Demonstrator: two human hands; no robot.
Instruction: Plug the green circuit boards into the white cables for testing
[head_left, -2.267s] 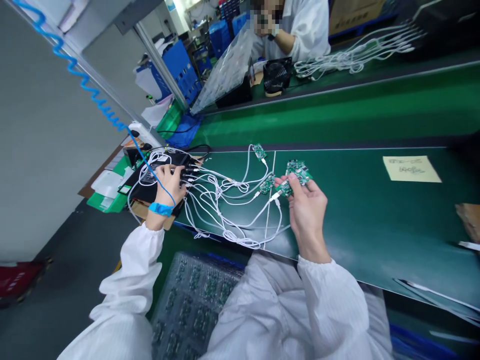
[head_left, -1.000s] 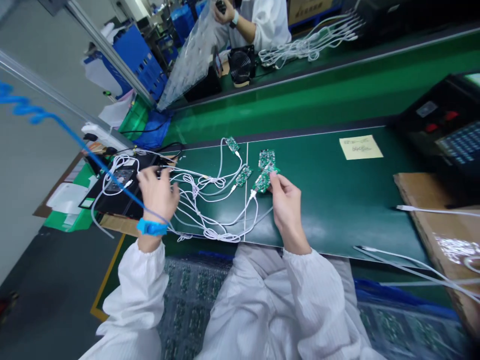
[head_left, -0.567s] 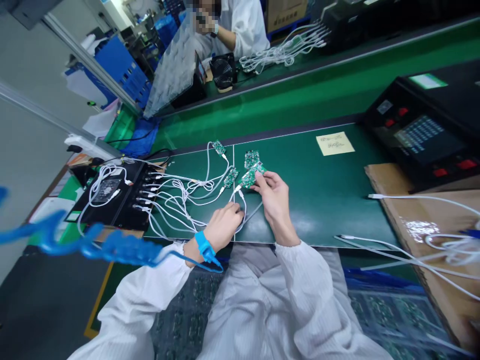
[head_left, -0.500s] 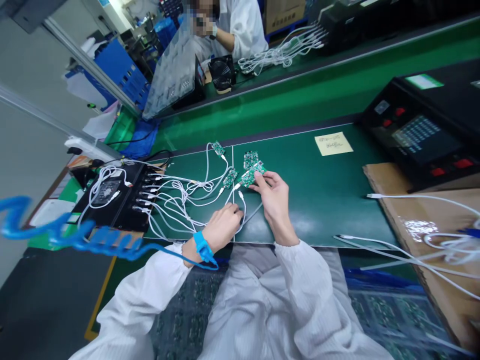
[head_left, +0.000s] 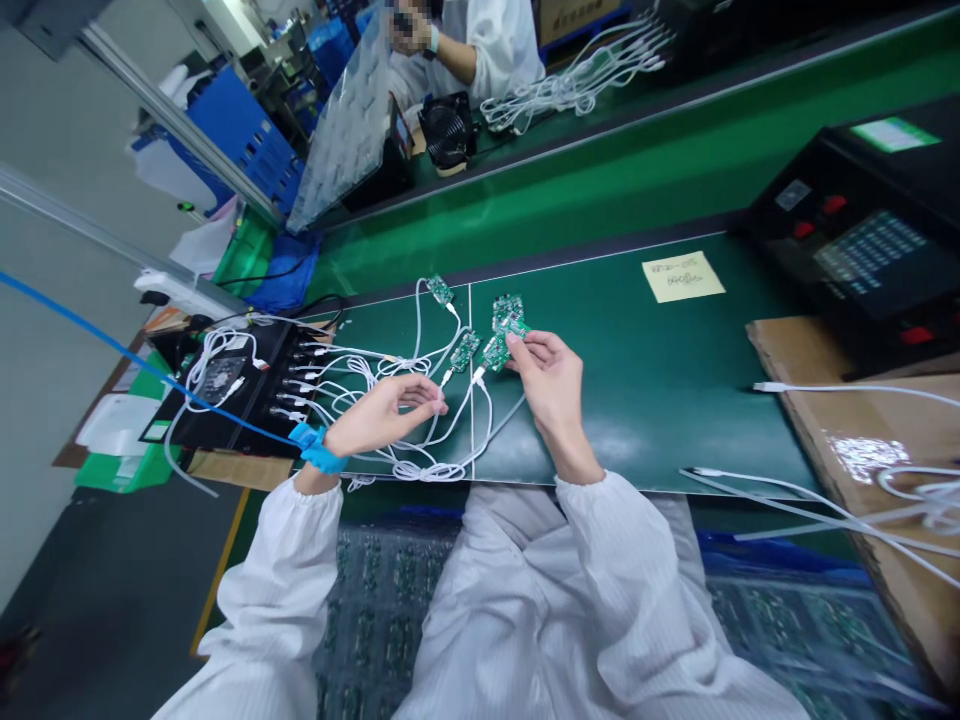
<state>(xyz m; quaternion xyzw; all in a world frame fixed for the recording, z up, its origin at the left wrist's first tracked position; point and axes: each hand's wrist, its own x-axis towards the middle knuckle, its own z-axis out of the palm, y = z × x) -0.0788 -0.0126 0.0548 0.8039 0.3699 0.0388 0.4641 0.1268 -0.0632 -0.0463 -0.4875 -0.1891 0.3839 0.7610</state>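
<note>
My right hand (head_left: 553, 385) pinches a green circuit board (head_left: 495, 352) between thumb and fingers. A white cable plug (head_left: 479, 374) sits at the lower end of this board. Behind it, partly covered, lies another circuit board (head_left: 508, 306). To the left, my left hand (head_left: 390, 412) has its thumb and fingertips together at a white USB cable (head_left: 442, 392), just below its plug. That cable leads to a circuit board (head_left: 465, 350) on the green mat. Farther back rests one more cabled board (head_left: 439, 290). A blue wrist strap (head_left: 318, 448) circles my left wrist.
White cables run left to a black box with several ports (head_left: 262, 390). A yellow note (head_left: 683, 277) lies on the green mat (head_left: 637, 390). At right stand a black device with a display (head_left: 870, 250) and cardboard (head_left: 847, 440) with cables. A co-worker (head_left: 487, 50) sits opposite.
My left hand has moved left and up from the cables near the front edge to the middle board's cable. My right hand still holds its board, now tilted more steeply.
</note>
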